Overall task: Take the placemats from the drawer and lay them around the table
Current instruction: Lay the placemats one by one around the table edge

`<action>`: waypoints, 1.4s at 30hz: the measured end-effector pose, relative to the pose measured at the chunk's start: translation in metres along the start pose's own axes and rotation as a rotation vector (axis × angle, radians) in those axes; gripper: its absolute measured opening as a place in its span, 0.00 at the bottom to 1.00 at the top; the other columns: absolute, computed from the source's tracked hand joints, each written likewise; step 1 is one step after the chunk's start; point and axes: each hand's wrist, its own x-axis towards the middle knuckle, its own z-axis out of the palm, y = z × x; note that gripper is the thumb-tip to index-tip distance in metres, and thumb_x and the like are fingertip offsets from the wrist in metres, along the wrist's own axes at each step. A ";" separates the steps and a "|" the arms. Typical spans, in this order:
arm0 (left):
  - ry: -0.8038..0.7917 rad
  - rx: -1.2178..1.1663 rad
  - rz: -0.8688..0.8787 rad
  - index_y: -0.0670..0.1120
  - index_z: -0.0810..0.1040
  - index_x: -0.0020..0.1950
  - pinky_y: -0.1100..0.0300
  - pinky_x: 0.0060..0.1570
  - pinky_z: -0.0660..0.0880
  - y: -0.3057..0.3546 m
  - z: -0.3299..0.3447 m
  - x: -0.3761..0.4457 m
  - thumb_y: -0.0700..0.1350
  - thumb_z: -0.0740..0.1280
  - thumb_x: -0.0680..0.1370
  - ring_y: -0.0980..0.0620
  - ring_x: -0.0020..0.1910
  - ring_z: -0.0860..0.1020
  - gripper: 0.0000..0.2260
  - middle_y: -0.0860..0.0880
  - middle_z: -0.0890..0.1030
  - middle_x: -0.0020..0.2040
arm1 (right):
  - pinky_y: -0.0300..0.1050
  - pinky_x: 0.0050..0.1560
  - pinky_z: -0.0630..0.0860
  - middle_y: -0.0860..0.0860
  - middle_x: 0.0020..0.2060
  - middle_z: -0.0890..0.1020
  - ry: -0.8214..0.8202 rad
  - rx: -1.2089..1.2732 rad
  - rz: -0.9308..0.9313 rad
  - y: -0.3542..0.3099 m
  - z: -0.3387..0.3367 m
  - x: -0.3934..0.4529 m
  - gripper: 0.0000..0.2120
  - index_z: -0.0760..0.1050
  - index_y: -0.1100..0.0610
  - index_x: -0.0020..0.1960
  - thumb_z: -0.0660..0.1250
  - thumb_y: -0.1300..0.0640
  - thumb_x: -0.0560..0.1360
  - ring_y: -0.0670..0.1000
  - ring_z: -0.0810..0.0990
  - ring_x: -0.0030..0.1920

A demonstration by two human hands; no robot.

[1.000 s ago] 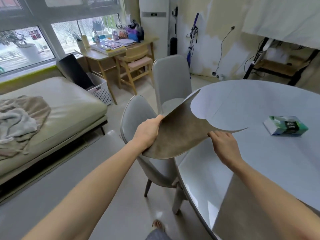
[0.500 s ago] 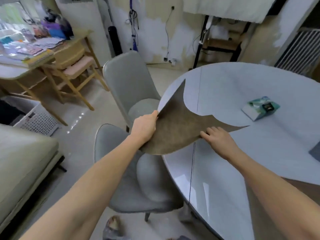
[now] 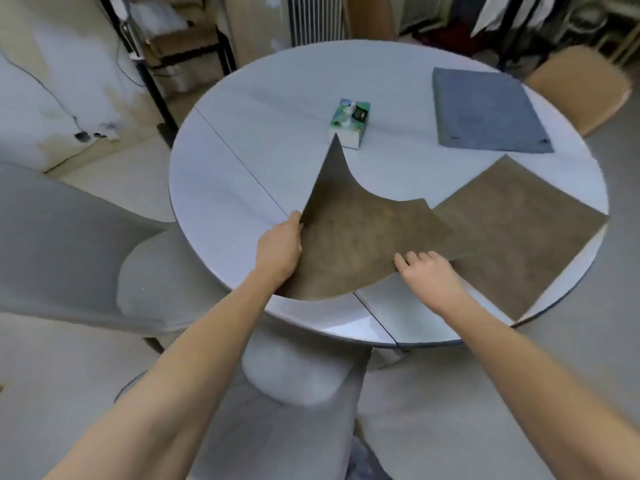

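A brown placemat point(image 3: 356, 233) hangs curved above the near part of the round white table point(image 3: 221, 188). My left hand point(image 3: 280, 249) grips its left edge and my right hand point(image 3: 427, 273) grips its near right edge. Its far corner points up toward the tissue box. Flat on the table's right side lies a second brown placemat point(image 3: 526, 233), partly under the held one. A grey-blue placemat point(image 3: 485, 110) lies flat at the far right.
A green and white tissue box point(image 3: 349, 123) stands near the table's middle. Grey chairs point(image 3: 69, 244) stand at the left and below me point(image 3: 277, 427); a tan chair point(image 3: 581, 88) at the far right. A dark shelf frame and a radiator line the far wall.
My view has swung right around the table, and the two laid placemats have come into sight. Both hands still hold the brown placemat, carried along the table's edge.
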 end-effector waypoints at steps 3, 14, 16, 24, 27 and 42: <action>0.016 0.007 0.032 0.42 0.68 0.56 0.53 0.36 0.66 0.002 0.017 0.011 0.45 0.51 0.84 0.40 0.37 0.73 0.09 0.39 0.79 0.43 | 0.37 0.26 0.70 0.55 0.28 0.81 -0.063 0.012 0.088 -0.015 0.009 -0.003 0.20 0.83 0.61 0.40 0.65 0.63 0.49 0.52 0.77 0.22; -0.066 -0.368 -0.238 0.41 0.70 0.65 0.51 0.49 0.72 -0.064 0.052 0.012 0.45 0.62 0.81 0.40 0.55 0.77 0.14 0.42 0.80 0.57 | 0.39 0.22 0.72 0.53 0.31 0.82 -0.289 0.187 0.243 -0.099 0.047 0.002 0.18 0.81 0.62 0.42 0.71 0.67 0.52 0.53 0.81 0.30; -0.102 -0.442 -0.328 0.39 0.70 0.66 0.52 0.54 0.72 -0.088 0.057 0.009 0.42 0.62 0.80 0.41 0.58 0.76 0.15 0.41 0.79 0.60 | 0.43 0.31 0.78 0.58 0.44 0.84 -0.349 0.232 0.330 -0.112 0.049 0.004 0.26 0.80 0.65 0.52 0.76 0.67 0.54 0.56 0.84 0.42; -0.210 -0.210 -0.388 0.39 0.72 0.63 0.47 0.54 0.72 -0.154 0.077 0.011 0.41 0.63 0.78 0.38 0.60 0.73 0.15 0.38 0.77 0.59 | 0.44 0.22 0.73 0.57 0.39 0.81 -0.369 0.291 0.591 -0.171 0.037 0.028 0.22 0.74 0.60 0.39 0.74 0.72 0.47 0.57 0.82 0.38; -0.192 -0.125 -0.363 0.36 0.70 0.62 0.46 0.56 0.70 -0.158 0.078 0.016 0.40 0.62 0.79 0.38 0.62 0.70 0.13 0.38 0.69 0.64 | 0.47 0.30 0.77 0.60 0.47 0.80 -0.453 0.322 0.640 -0.184 0.025 0.033 0.19 0.75 0.62 0.44 0.73 0.72 0.55 0.60 0.81 0.47; -0.320 -0.180 -0.251 0.43 0.73 0.45 0.40 0.70 0.59 -0.205 0.073 0.040 0.45 0.66 0.79 0.40 0.73 0.62 0.06 0.41 0.69 0.66 | 0.50 0.63 0.72 0.59 0.73 0.63 -0.538 0.469 0.747 -0.206 0.016 0.042 0.23 0.66 0.64 0.67 0.61 0.74 0.73 0.58 0.62 0.73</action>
